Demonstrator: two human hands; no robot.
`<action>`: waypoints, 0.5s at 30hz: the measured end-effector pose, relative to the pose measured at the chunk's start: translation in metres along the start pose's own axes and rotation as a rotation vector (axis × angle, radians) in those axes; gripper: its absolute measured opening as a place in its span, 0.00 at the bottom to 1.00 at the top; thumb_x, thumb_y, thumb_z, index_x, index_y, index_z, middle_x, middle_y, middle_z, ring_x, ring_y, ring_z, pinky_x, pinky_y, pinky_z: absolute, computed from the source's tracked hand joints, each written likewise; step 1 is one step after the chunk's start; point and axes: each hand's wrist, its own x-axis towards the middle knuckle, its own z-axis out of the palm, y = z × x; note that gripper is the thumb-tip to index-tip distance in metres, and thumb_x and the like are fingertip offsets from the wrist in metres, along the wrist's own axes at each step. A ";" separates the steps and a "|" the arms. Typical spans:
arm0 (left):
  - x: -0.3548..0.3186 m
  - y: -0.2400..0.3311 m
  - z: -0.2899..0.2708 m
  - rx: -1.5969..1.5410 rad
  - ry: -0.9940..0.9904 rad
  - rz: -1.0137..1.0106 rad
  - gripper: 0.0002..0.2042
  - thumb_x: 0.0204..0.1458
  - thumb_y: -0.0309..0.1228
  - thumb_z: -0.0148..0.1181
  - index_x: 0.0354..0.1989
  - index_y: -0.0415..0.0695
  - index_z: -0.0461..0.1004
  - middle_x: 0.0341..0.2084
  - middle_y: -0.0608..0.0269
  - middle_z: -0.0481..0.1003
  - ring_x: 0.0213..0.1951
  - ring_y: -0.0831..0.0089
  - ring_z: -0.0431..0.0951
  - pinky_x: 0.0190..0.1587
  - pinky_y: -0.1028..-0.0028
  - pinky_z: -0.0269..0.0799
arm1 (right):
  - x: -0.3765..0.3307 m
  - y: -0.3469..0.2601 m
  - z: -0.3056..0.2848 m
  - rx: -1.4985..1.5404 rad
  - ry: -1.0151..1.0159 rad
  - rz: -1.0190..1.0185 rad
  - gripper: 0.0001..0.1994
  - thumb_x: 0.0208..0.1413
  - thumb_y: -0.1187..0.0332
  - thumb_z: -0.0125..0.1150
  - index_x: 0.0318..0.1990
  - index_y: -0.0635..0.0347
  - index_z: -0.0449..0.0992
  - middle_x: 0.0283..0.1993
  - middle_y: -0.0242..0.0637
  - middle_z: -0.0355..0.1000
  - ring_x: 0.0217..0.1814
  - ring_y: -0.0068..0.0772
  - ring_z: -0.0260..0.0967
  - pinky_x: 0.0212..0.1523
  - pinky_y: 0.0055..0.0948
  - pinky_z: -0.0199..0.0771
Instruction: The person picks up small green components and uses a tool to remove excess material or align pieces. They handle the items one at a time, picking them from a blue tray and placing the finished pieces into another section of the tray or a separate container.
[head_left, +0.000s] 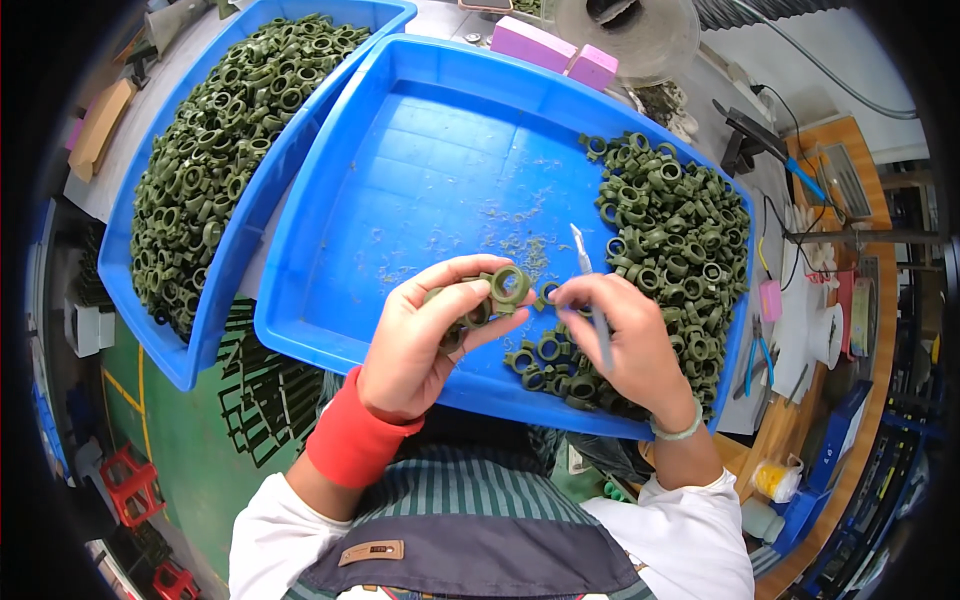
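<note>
My left hand [415, 330] is closed around a few olive-green plastic ring parts; one green ring [511, 287] stands out at its fingertips, its hole facing up. My right hand [632, 345] has a slim craft knife [581, 248] tucked between its fingers, blade pointing away from me. The right thumb and forefinger are at another green ring [546, 296], close beside the left hand's ring; whether they pinch it is hard to tell. Both hands are above the blue tray [290, 335], where a heap of green rings [675, 235] fills the right side and green shavings [515, 235] lie mid-tray.
A second blue bin [215, 330], heaped with green rings, stands at the left. Pink blocks [535, 45] sit behind the tray. Blue-handled pliers [762, 365] and a pink-tagged cable [769, 298] are on the right. Red stools [132, 487] stand on the green floor.
</note>
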 end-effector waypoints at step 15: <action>-0.002 -0.003 -0.001 0.178 0.014 -0.160 0.12 0.62 0.30 0.60 0.52 0.40 0.75 0.36 0.65 0.78 0.31 0.83 0.77 0.31 0.82 0.76 | -0.001 -0.004 0.014 0.638 0.094 0.079 0.11 0.54 0.84 0.60 0.37 0.60 0.66 0.41 0.39 0.71 0.44 0.30 0.74 0.46 0.30 0.75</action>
